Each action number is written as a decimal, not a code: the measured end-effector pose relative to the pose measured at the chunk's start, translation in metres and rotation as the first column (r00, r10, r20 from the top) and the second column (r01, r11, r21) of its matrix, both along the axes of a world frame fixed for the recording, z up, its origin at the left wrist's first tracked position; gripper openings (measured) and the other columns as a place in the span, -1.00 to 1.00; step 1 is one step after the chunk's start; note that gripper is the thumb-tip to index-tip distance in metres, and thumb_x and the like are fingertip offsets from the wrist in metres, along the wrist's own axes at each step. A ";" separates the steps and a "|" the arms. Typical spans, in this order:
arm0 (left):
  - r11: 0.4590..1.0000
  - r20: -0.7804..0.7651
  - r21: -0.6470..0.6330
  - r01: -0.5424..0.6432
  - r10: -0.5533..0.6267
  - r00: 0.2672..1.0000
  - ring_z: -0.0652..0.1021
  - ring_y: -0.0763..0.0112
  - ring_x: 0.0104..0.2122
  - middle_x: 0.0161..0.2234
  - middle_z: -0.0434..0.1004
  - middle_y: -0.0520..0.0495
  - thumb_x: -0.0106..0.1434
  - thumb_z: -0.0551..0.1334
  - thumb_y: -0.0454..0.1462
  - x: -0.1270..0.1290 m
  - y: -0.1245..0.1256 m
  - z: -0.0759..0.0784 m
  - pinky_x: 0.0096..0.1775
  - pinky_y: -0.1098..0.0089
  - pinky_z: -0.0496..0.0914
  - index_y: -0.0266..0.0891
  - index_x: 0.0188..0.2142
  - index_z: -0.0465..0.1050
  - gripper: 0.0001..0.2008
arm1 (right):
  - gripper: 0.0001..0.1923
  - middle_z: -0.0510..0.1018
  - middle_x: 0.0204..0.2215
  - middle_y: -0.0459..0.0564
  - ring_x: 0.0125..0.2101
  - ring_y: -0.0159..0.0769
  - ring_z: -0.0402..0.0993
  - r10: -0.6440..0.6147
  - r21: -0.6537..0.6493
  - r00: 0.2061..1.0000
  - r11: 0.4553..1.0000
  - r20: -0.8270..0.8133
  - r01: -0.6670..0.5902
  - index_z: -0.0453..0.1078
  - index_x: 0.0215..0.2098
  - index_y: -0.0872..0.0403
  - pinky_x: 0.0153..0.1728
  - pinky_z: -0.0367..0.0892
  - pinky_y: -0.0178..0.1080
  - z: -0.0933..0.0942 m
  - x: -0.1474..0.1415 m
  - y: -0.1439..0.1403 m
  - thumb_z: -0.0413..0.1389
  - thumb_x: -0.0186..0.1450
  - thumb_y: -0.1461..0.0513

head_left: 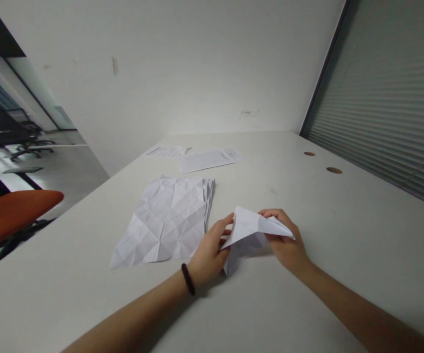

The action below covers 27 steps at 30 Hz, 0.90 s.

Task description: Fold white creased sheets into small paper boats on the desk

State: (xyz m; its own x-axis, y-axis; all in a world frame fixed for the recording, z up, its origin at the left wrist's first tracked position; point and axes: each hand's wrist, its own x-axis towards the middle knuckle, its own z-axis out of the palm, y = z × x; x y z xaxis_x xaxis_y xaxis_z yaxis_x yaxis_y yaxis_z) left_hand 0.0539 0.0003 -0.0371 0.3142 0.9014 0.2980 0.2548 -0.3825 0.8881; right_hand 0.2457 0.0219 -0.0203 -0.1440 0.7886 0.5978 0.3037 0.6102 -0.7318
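While both pinch it closed-fingered, the left hand (209, 252) and right hand (284, 243) hold a folded paper (250, 230) just right of the creased sheet (165, 218).

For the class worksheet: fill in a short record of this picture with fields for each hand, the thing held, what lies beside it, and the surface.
Left hand: left hand grips the left side of the folded paper
Right hand: right hand holds its right side
Held thing: white, partly folded, raised off the table
Beside it: creased sheets lying flat to the left
Further back: printed pages
Wrist: dark band on the left
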 end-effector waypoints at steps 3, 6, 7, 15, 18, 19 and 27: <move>0.987 -0.079 0.157 -0.043 0.056 0.995 0.31 0.26 0.01 0.06 0.19 -0.13 -0.06 -0.03 -0.57 -0.004 0.000 0.007 0.00 0.20 0.30 -0.12 0.13 0.10 -0.27 | -0.74 0.47 -0.30 -0.03 -0.30 -0.29 0.42 -0.006 -0.010 1.000 1.000 -0.021 0.006 0.26 -0.24 0.01 -0.32 0.34 -0.29 -0.004 0.001 0.003 0.00 0.12 0.39; 0.967 -0.158 0.239 -0.083 0.123 0.980 0.25 0.26 0.06 0.08 0.17 -0.12 -0.10 -0.06 -0.60 -0.009 0.003 0.011 0.09 0.15 0.19 -0.12 0.12 0.14 -0.23 | -0.57 0.43 -0.15 0.04 -0.16 -0.24 0.38 0.049 0.058 0.996 0.997 0.073 -0.054 0.24 -0.07 0.01 -0.17 0.32 -0.20 -0.005 0.007 0.008 -0.03 0.10 0.44; 0.968 -0.188 0.235 -0.089 0.135 0.973 0.26 0.27 0.05 0.08 0.16 -0.12 -0.12 -0.06 -0.60 -0.010 0.004 0.010 0.09 0.15 0.19 -0.13 0.12 0.15 -0.23 | -0.54 0.40 -0.10 0.06 -0.10 -0.22 0.35 0.091 0.089 0.986 0.990 0.142 -0.105 0.24 -0.05 0.01 -0.11 0.29 -0.16 -0.005 0.010 0.009 -0.03 0.10 0.45; 0.964 -0.362 0.241 -0.112 0.196 0.911 0.33 0.28 -0.05 0.10 0.12 -0.14 -0.20 -0.08 -0.63 -0.018 0.006 -0.001 0.00 0.16 0.29 -0.16 0.07 0.22 -0.20 | -0.62 0.38 -0.06 0.10 -0.02 -0.18 0.27 0.344 0.024 0.853 0.923 0.392 -0.383 0.30 -0.07 0.03 -0.01 0.20 -0.08 0.004 0.031 0.014 0.04 0.14 0.38; 0.951 -0.389 0.283 -0.128 0.235 0.891 0.33 0.31 -0.07 0.09 0.13 -0.09 -0.18 -0.09 -0.64 -0.017 0.006 -0.003 -0.03 0.19 0.31 -0.11 0.08 0.21 -0.19 | -0.63 0.33 -0.02 0.10 -0.01 -0.14 0.26 0.442 -0.182 0.844 0.896 0.303 -0.404 0.32 -0.08 0.04 -0.04 0.21 -0.11 0.004 0.038 0.017 0.11 0.12 0.29; 0.947 -0.400 0.292 -0.132 0.246 0.883 0.33 0.31 -0.08 0.08 0.13 -0.09 -0.15 -0.09 -0.64 -0.017 0.006 -0.003 -0.04 0.20 0.31 -0.11 0.07 0.22 -0.21 | -0.62 0.35 -0.05 0.10 -0.06 -0.15 0.30 0.493 -0.298 0.838 0.856 0.232 -0.422 0.31 -0.07 0.04 -0.11 0.26 -0.14 0.003 0.041 0.018 0.13 0.11 0.25; 0.959 -0.495 0.251 -0.130 0.243 0.835 0.36 0.31 -0.11 0.07 0.13 -0.12 -0.05 -0.06 -0.64 -0.016 0.007 -0.009 -0.02 0.20 0.30 -0.12 0.07 0.23 -0.29 | -0.81 0.39 -0.48 -0.14 -0.56 -0.47 0.34 0.368 -0.726 0.920 0.595 -0.136 -0.345 0.28 -0.35 0.10 -0.51 0.27 -0.36 0.002 0.052 0.030 0.15 0.07 0.24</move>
